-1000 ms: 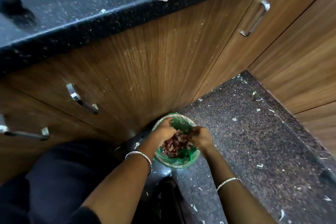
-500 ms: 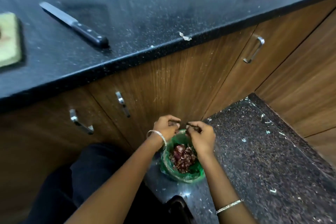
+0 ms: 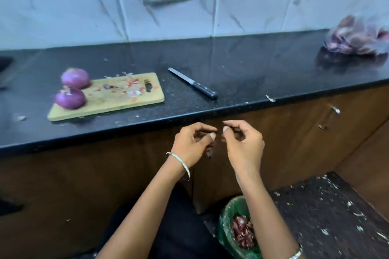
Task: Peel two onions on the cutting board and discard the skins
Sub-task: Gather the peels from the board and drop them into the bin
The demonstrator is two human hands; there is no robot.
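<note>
2 peeled purple onions, one (image 3: pixel 75 78) behind the other (image 3: pixel 70 98), sit on the left end of a pale rectangular wooden cutting board (image 3: pixel 117 103). The board lies on a glossy black speckled stone countertop (image 3: pixel 252 65). Small red and white skin scraps (image 3: pixel 130 88) are scattered over the middle of the board. A black-handled steel knife (image 3: pixel 192 86) lies on the counter just right of the board, apart from it, with its blade pointing back and to the left.

The left hand (image 3: pixel 193 145) and right hand (image 3: pixel 242 145) hang in front of the brown wooden cabinet doors (image 3: pixel 294 143), below the counter edge. They are close together but not touching. Each has its fingers curled, with the thumb meeting the fingertips in a pinch. The blur hides whether either pinch holds a sliver of skin, so I cannot tell.

On the floor below the right forearm stands a small bin with a green plastic liner (image 3: pixel 226 216), and a heap of dark red onion skins (image 3: pixel 243 231) lies inside it. A clear plastic bag of unpeeled red onions (image 3: pixel 357 35) rests at the far right of the counter.
</note>
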